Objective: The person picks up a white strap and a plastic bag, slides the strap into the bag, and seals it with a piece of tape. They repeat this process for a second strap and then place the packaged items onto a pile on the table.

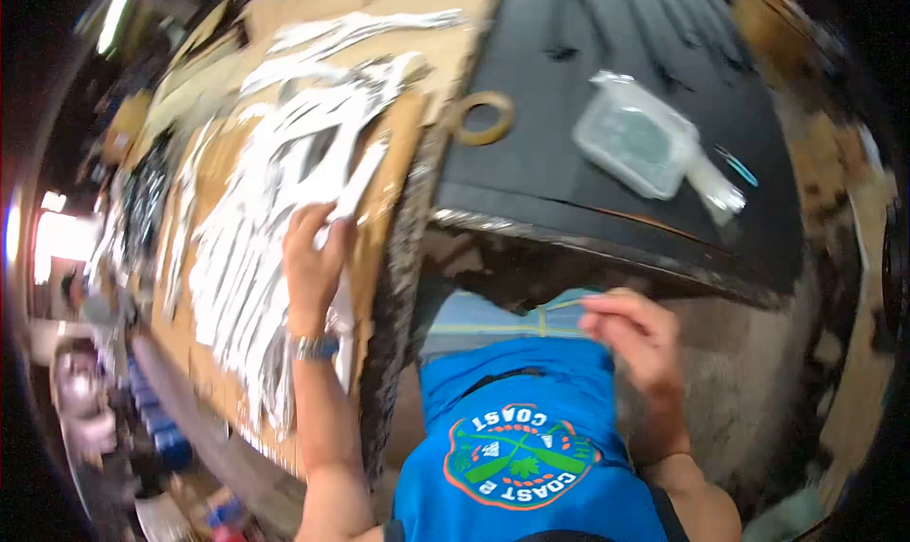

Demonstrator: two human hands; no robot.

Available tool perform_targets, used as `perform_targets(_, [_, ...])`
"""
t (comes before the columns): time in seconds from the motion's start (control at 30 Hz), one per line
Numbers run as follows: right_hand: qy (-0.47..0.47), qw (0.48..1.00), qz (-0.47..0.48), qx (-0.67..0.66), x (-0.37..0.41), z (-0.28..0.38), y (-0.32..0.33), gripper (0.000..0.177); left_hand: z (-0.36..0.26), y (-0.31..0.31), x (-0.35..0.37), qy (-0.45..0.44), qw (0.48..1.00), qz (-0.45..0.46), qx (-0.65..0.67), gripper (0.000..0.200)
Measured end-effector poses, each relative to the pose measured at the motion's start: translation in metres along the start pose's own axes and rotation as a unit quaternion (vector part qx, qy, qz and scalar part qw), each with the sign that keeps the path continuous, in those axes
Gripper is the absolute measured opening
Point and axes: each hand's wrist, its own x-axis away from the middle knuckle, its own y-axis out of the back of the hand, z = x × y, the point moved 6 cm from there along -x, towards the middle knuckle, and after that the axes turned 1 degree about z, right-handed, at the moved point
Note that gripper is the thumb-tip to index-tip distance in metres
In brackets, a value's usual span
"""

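Note:
My left hand [315, 262] is over a spread of long white strips [251, 243], its fingers and thumb curled on one white strip [362, 177] near the edge of the pile. A watch [315, 347] is on that wrist. My right hand [633, 333] is raised in front of my blue shirt [517, 428], thumb and fingers pressed together. A thin yellowish line runs left from those fingertips; blur hides whether they hold it.
Brown cardboard [403, 139] lies under the strips. On the black tabletop [531, 172] are a tape roll [482, 118], a clear plastic container [637, 139], small blue-handled snippers [737, 165] and long dark strips [654, 30]. Clutter stands at far left.

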Motion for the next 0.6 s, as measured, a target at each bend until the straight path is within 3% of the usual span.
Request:
perform_targets(0.07, [-0.044,0.996,-0.005,0.072,0.007,-0.047,0.011,0.023,-0.002,-0.015,0.009,0.000,0.999,-0.004,0.053,0.019])
perform_targets(0.13, [-0.071,0.994,-0.081,0.018,0.015,-0.081,0.025,0.022,-0.027,-0.028,0.017,0.032,0.994,0.005,0.101,0.020])
perform_targets(0.23, [0.011,0.966,-0.169,0.196,0.018,-0.072,0.072,0.021,-0.055,-0.058,0.028,0.039,0.976,0.036,0.212,0.021])
perform_targets(0.37, [0.064,0.830,-0.379,0.403,0.018,-0.032,0.153,0.014,-0.087,-0.094,0.035,-0.027,0.958,0.136,0.249,0.020])
perform_targets(0.43, [0.083,0.751,-0.380,0.533,0.008,-0.025,0.185,0.019,-0.099,-0.103,0.039,-0.036,0.948,0.169,0.267,0.018])
perform_targets(0.53, [0.126,0.673,-0.365,0.631,-0.018,-0.033,0.217,0.026,-0.114,-0.105,0.046,-0.053,0.938,0.199,0.280,0.018])
perform_targets(0.6, [0.129,0.651,-0.339,0.666,-0.038,-0.038,0.226,0.029,-0.116,-0.103,0.052,-0.060,0.936,0.205,0.281,0.018])
